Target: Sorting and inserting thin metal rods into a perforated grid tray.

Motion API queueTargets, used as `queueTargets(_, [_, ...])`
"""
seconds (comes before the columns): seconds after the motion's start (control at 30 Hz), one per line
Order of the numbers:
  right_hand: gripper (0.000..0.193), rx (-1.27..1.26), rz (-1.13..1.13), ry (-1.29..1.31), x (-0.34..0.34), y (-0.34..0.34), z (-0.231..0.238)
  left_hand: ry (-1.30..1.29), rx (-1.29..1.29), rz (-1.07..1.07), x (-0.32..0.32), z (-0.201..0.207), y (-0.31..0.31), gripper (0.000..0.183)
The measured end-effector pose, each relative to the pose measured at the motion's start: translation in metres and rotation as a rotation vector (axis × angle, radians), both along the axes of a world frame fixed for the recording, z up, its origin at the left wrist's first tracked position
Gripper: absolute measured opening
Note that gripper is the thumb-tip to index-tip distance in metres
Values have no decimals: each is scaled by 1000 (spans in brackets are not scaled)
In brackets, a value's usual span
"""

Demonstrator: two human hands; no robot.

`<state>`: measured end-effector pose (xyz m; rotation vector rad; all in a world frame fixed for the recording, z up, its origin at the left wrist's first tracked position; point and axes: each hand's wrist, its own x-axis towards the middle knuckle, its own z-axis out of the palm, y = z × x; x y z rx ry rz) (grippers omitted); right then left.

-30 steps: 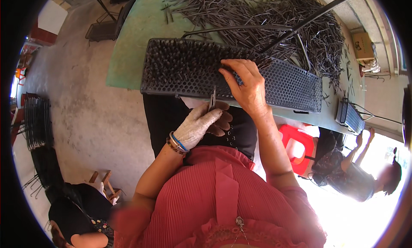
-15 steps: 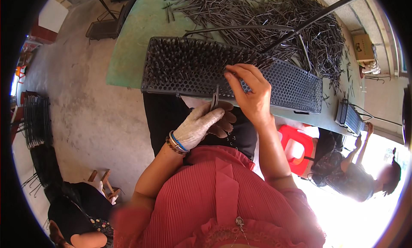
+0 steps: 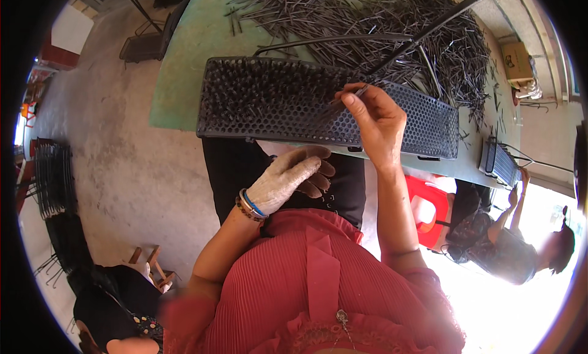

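A long dark perforated rack (image 3: 422,124) lies at the table's near edge, its left part packed with upright thin dark rods (image 3: 245,90). Above the rack's middle, my bare right hand (image 3: 380,115) pinches several thin dark rods (image 3: 360,91) between thumb and fingers. My left hand (image 3: 288,179), in a greyish work glove with darkened fingers, hovers just in front of the rack. Its fingers are spread, and nothing shows in them. Bracelets circle the left wrist.
A big heap of loose dark rods (image 3: 367,23) covers the far part of the green table (image 3: 177,78). A bent metal bar (image 3: 441,26) slants over the rack. Red stool (image 3: 425,213) at right; a co-worker (image 3: 508,250) handles another rack (image 3: 499,164). Another person sits lower left.
The small bunch of rods that stood in my left hand is gone from it. My right hand has shifted right and now grips rods. The view has moved slightly.
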<state>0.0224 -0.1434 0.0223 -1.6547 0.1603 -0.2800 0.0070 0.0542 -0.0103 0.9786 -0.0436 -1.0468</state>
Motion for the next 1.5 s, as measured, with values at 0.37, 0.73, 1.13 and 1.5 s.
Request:
queueTargets(0.37, [24,17,192,192,-13,5,2,-249,206,215,-2,9,-7,32])
queueTargets(0.73, [22,-18,92,132,-15,-7,2,-265,162,355,-8,0,-5,28])
queueTargets(1.13, [23,-429,-188,-222,17,12,-20,43,98,139,-13,5,-1,33])
queueTargets(1.5, [22,-385,-209,-208,13,13,-21,118,120,46,-3,3,-3,40])
